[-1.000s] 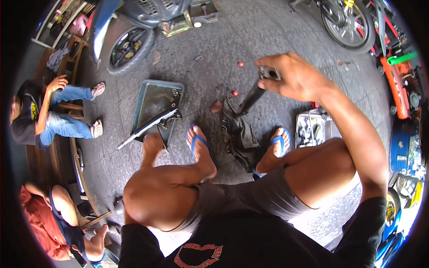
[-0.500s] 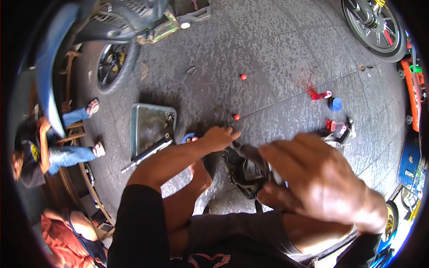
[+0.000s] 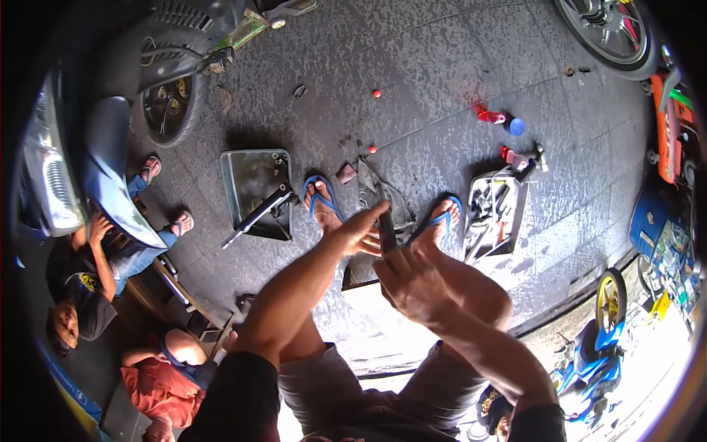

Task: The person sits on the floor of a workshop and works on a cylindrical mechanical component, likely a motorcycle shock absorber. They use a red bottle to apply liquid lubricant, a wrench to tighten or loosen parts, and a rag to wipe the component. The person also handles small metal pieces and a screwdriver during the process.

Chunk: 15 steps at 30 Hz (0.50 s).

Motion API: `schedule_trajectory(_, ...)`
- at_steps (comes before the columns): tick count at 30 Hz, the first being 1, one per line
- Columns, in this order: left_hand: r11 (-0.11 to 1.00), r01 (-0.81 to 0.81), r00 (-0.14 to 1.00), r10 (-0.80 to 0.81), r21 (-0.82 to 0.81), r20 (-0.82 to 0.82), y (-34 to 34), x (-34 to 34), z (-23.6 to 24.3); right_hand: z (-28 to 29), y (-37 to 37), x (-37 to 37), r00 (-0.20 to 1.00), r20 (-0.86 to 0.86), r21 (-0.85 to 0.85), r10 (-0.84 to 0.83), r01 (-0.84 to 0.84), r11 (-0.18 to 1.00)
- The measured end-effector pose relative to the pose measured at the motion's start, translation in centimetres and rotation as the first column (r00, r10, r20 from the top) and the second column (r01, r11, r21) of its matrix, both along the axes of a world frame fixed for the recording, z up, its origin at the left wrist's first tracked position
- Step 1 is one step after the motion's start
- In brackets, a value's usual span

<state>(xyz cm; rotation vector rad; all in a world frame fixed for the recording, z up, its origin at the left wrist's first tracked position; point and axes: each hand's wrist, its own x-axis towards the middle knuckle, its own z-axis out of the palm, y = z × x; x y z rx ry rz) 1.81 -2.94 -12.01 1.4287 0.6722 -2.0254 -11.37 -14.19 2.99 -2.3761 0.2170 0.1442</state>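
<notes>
Both hands (image 3: pixel 414 286) hold one dark tube (image 3: pixel 387 234) between them.

No lettering is legible, even on the orange jack (image 3: pixel 668 140).

A dark, nearly black cylindrical tube (image 3: pixel 387 231) is held off the floor (image 3: pixel 442 70), centrally in the scene and on the near side of a crumpled dark cloth (image 3: pixel 398 209), its visible part straight, fairly slim and plain along the side. It points from near to far with the far end slightly to the left, that end beside the thumb of the left grip (image 3: pixel 359 235), while the near end disappears into the curled fingers of the right grip (image 3: pixel 414 286), hiding its full length.
</notes>
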Motion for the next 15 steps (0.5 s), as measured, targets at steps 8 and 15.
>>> schedule_trajectory(8,0.845,-0.453,0.867,0.491,0.284,-0.080,4.4,-13.4,-1.3,5.1,5.7,-7.7,0.920,-0.293,0.152,-0.260,0.314,0.937)
schedule_trajectory(15,0.865,-0.367,0.894,0.429,0.343,-0.127,7.3,-17.9,-4.6,4.0,9.1,-7.7,0.767,-0.489,0.125,-0.415,0.532,0.837)
